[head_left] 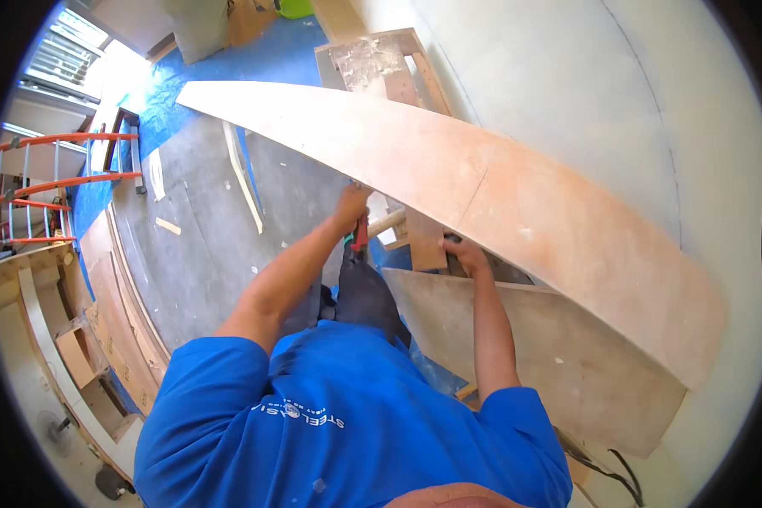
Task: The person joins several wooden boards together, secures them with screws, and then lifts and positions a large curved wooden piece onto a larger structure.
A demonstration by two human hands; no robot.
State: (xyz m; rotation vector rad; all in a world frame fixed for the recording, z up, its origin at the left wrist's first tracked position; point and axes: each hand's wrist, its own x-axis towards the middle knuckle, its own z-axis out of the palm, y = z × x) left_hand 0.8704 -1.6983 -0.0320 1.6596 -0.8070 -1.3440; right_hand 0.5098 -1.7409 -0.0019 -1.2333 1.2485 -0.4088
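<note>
A long pale wooden board [415,157], tapering toward the far left, crosses in front of me from upper left to lower right. My left hand [353,206] is closed at its near edge, around the top of a red-handled tool [361,234] whose kind I cannot make out. Under the same edge, farther right, my right hand [467,254] has its fingers closed on a small dark object [452,239], mostly hidden. Between the hands, a short wooden piece [424,239] stands below the board.
A second pale panel [550,360] leans below on the right, beside the white wall [559,76]. A worn wooden stand [368,63] is behind the board. An orange ladder [76,179] stands left, near wood sheets [118,309] on the grey floor [203,254]. Blue sheeting [220,72] covers the far floor.
</note>
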